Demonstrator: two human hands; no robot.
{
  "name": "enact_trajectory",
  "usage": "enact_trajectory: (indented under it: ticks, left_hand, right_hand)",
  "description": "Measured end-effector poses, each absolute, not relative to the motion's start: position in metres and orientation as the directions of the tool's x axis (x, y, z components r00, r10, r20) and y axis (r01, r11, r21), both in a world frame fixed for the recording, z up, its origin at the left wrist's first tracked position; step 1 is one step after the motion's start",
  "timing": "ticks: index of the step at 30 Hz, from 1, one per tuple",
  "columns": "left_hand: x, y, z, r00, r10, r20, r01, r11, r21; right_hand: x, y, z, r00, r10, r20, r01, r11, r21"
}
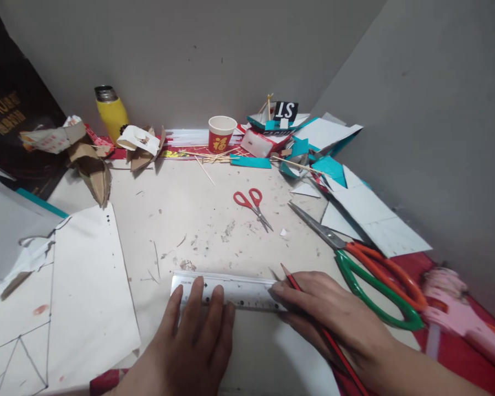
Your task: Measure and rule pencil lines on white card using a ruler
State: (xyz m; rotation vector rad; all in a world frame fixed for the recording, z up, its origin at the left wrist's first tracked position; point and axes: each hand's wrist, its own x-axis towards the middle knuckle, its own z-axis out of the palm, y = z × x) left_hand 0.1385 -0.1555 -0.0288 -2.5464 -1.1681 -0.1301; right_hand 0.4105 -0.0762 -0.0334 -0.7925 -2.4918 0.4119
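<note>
A clear ruler (247,292) lies crosswise over a strip of white card near the front of the table. The fingers of my left hand (200,330) are spread and press down on the ruler's left half. My right hand (334,313) holds a red and black pencil (332,344), its tip pointing up and away from me. The thumb and fingertips of that hand touch the ruler's right end. Under both hands is a pale sheet (268,357). Small red-handled scissors (253,206) lie beyond the ruler.
Large scissors (355,258) with green and orange handles and a pink glue gun (457,308) lie at the right. Marked white card (91,286) is at the left. A yellow bottle (113,115), red paper cup (220,137), sticks and paper models line the back.
</note>
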Motion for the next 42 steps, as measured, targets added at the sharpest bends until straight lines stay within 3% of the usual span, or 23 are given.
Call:
enact_trajectory:
  ticks: [11,17,20,24,28,42]
  left_hand:
    - [0.140,-0.156,-0.029,0.659,0.716,0.231,0.750,-0.603,-0.272]
    - [0.136,-0.153,-0.028,0.665,0.714,0.219,0.746,-0.629,-0.217]
    - [0.137,-0.152,-0.028,0.673,0.699,0.241,0.740,-0.640,-0.207]
    - [0.140,-0.155,-0.027,0.620,0.743,0.252,0.784,-0.593,-0.183]
    - [0.138,-0.156,-0.024,0.621,0.756,0.206,0.783,-0.590,-0.196]
    - [0.139,-0.157,-0.022,0.610,0.767,0.198,0.791,-0.577,-0.203]
  right_hand:
    - [0.405,-0.073,-0.018,-0.718,0.611,0.333,0.438,0.768,-0.466]
    - [0.388,-0.060,0.042,-0.757,0.609,0.236,0.380,0.705,-0.599]
    - [0.356,-0.047,0.060,-0.820,0.559,0.120,0.334,0.638,-0.693]
    - [0.303,-0.030,0.047,-0.798,0.595,0.094,0.242,0.459,-0.855]
    - [0.272,-0.022,0.024,-0.788,0.615,-0.006,0.249,0.310,-0.918]
    - [0.258,-0.018,0.006,-0.822,0.565,-0.074,0.269,0.270,-0.925]
